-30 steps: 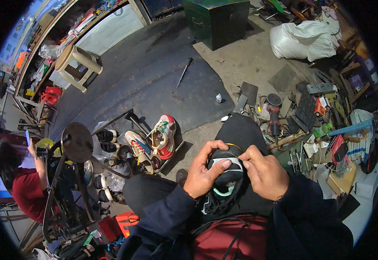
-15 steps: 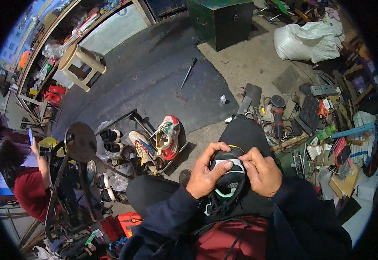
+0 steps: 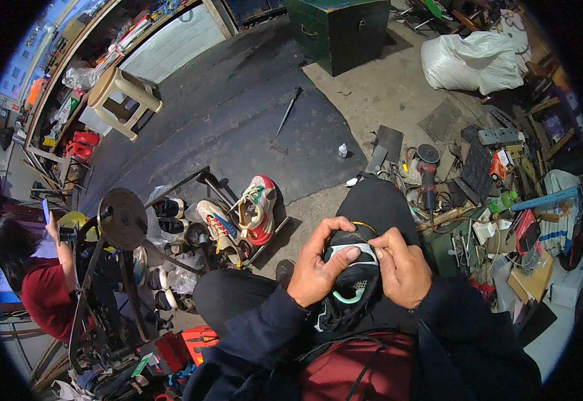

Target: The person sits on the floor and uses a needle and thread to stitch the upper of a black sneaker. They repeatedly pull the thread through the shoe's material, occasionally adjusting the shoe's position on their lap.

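Observation:
A black shoe (image 3: 353,281) with a mint-green inner edge and a white patch near its toe lies on my lap. My left hand (image 3: 319,267) grips it from the left, thumb pressed on the white patch and fingers curled over the toe. On the other side, my right hand (image 3: 402,269) has thumb and forefinger pinched together at the shoe's edge. Whatever thin thing may be in that pinch is too small to make out. A small yellow strip (image 3: 365,226) curves past the toe, between the two hands.
White-and-red sneakers (image 3: 258,210) rest beside a metal stand (image 3: 122,219) on my left. An angle grinder (image 3: 428,177) lies among scattered tools at right. Ahead are a small white bottle (image 3: 343,151), a screwdriver-like tool (image 3: 289,110) and a green chest (image 3: 338,37). A person (image 3: 48,294) holds a phone.
Both hands keep nearly the same pose on the shoe. My right hand has shifted very slightly left, and the whole view has moved a little.

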Available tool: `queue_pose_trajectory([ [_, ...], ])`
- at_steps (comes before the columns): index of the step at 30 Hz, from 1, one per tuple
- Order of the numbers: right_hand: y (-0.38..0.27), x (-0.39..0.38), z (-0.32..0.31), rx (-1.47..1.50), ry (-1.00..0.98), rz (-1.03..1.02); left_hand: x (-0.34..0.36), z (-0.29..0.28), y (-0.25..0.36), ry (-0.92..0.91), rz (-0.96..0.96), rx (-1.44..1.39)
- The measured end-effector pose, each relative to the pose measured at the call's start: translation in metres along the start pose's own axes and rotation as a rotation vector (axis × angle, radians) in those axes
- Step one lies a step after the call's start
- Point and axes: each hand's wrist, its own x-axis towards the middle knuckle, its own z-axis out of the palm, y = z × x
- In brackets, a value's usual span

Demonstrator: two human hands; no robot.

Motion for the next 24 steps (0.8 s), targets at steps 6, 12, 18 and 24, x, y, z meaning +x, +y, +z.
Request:
queue_pose_trajectory([
  [6, 0.001, 0.004, -0.008, 0.067, -0.044, 0.004, 0.001, 0.000, 0.000, -0.018, 0.024, -0.024],
  [12, -0.021, 0.004, -0.023, -0.042, -0.124, 0.080, 0.000, 0.003, 0.003, -0.033, 0.008, 0.010],
  [18, -0.010, 0.008, -0.009, -0.014, -0.034, -0.025, 0.001, -0.001, 0.003, -0.041, 0.003, 0.019],
  [24, 0.003, 0.007, -0.001, 0.059, -0.009, -0.048, 0.001, -0.003, 0.003, -0.042, -0.009, -0.006],
])
